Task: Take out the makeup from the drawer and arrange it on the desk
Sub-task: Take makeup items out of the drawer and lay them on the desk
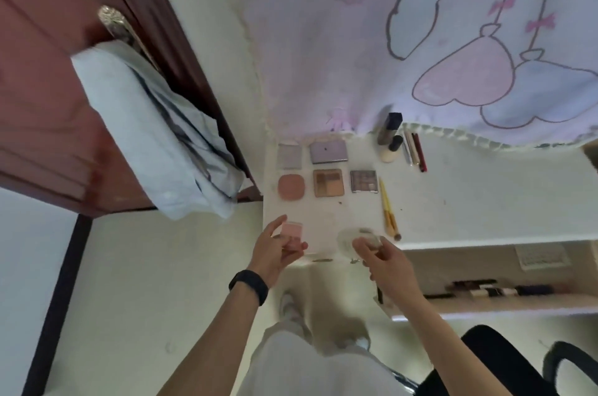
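1. Pinching a small pink compact (pixel 292 233) between thumb and curled fingers, the left hand (pixel 275 250) is over the near left corner of the white desk (pixel 453 201). A black wristband (pixel 248 286) sits on that wrist.
2. At three o'clock from the pink compact, the right hand (pixel 385 263) curls its fingers round a clear round case (pixel 354 240) at the desk's near edge. Blur hides whether the case touches the desk.
3. At twelve o'clock from the hands, five flat pieces lie in two neat rows.
   - The far row has a silver-grey palette (pixel 290 156), with a lilac palette (pixel 328 152) at its three o'clock.
   - The near row has a peach blush (pixel 291 187), a tan eyeshadow palette (pixel 328 183) and a grey eyeshadow palette (pixel 364 181), running toward three o'clock.
4. At twelve o'clock from the right hand, yellow-handled brushes (pixel 388 211) lie together, with their bristles toward the near edge.
5. At twelve o'clock from the brushes, a dark-capped bottle (pixel 390 127) stands at the desk's far edge. A small black-capped bottle (pixel 391 149) is just beside it, and a bundle of pencils (pixel 414 149) lies at their three o'clock.
6. At four o'clock from the right hand, the open drawer (pixel 485 256) holds a row of dark and pale tubes (pixel 485 291), too blurred to name.
7. A cartoon-printed cloth (pixel 420 39) hangs behind the desk at twelve o'clock.
8. A red-brown door (pixel 48 104) stands at ten o'clock, with a pale blue shirt (pixel 155 137) draped over its handle.
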### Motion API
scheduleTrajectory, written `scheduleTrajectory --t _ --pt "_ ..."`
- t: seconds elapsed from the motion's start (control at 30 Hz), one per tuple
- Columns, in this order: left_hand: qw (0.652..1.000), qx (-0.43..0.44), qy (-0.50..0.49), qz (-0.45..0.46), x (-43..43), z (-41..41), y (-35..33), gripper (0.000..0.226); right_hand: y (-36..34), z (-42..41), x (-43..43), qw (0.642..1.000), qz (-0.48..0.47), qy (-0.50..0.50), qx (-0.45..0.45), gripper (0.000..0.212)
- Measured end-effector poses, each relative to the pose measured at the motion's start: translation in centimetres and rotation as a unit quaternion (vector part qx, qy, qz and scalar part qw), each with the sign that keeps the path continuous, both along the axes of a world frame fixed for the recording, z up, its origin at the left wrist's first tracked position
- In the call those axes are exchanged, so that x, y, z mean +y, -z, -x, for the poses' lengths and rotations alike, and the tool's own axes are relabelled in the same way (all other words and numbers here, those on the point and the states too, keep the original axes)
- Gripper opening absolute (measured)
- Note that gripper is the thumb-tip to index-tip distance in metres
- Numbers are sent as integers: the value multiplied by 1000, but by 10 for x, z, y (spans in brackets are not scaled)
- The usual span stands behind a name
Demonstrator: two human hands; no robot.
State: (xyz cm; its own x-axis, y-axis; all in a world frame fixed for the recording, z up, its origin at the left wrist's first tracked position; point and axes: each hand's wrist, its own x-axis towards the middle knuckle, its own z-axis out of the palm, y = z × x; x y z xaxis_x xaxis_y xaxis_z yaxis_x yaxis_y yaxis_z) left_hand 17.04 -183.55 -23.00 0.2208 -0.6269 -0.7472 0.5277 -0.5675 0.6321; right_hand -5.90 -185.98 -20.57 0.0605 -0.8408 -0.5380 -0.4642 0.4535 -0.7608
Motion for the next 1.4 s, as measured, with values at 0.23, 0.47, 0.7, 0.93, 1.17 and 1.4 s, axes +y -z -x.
scheduleTrajectory --t 0.23,0.47,0.7,0.93,1.17,1.4 --pt "995 -91 15 -48 -19 -28 49 44 42 -32 -30 969 83 -158 171 29" --pt "966 -217 130 -56 -49 -34 86 45 74 -42 -59 932 43 -246 263 38" --pt "796 -499 332 -89 -46 -45 91 51 83 -34 -58 940 51 -242 235 36" --pt "750 -502 429 -36 -46 -54 89 76 86 -34 -56 943 57 -230 231 36" --pt "694 -520 496 -26 -49 -64 91 67 86 -35 -56 943 60 -224 238 37" --pt "655 -593 469 18 -46 -38 87 84 73 -17 -58 979 49 -118 159 37"
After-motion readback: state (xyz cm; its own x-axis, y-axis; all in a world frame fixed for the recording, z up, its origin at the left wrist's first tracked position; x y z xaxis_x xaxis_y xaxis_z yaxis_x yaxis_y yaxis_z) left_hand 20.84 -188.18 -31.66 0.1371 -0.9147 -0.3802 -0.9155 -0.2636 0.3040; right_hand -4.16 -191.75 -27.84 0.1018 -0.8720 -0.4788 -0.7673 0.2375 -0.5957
